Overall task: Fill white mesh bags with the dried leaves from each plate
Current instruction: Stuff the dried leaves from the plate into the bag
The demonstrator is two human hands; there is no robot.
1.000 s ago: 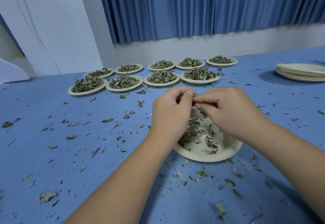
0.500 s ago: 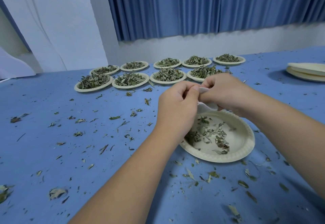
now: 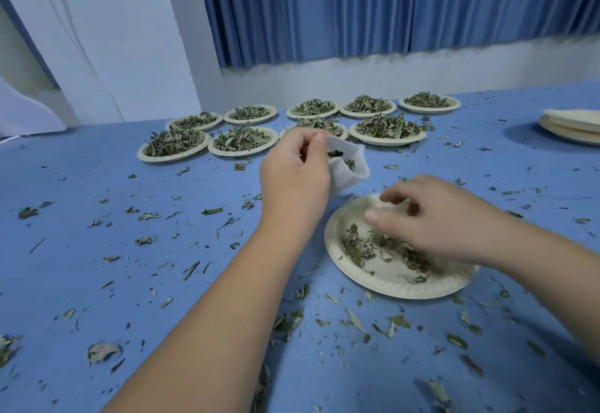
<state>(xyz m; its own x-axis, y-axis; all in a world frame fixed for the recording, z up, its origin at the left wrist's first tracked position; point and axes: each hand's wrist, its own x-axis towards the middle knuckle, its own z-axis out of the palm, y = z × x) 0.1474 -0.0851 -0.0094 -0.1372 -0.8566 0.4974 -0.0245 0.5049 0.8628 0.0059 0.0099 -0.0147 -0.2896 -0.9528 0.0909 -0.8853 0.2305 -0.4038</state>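
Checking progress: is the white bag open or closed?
Open. The left hand holds the white bag with its mouth gaping, and dried leaves show inside.

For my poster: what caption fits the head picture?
Left hand holds a white mesh bag; right hand reaches for dried green leaves on pale paper plate.

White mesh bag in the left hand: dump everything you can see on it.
The white mesh bag is a small, soft, crumpled pouch of thin cloth-like fabric. Its mouth gapes open toward the camera, dark dried leaves showing inside. The left hand grips its left side at the rim, holding it in the air over the blue table, beyond the near plate. Part of it is hidden behind that hand. Nothing else touches it.
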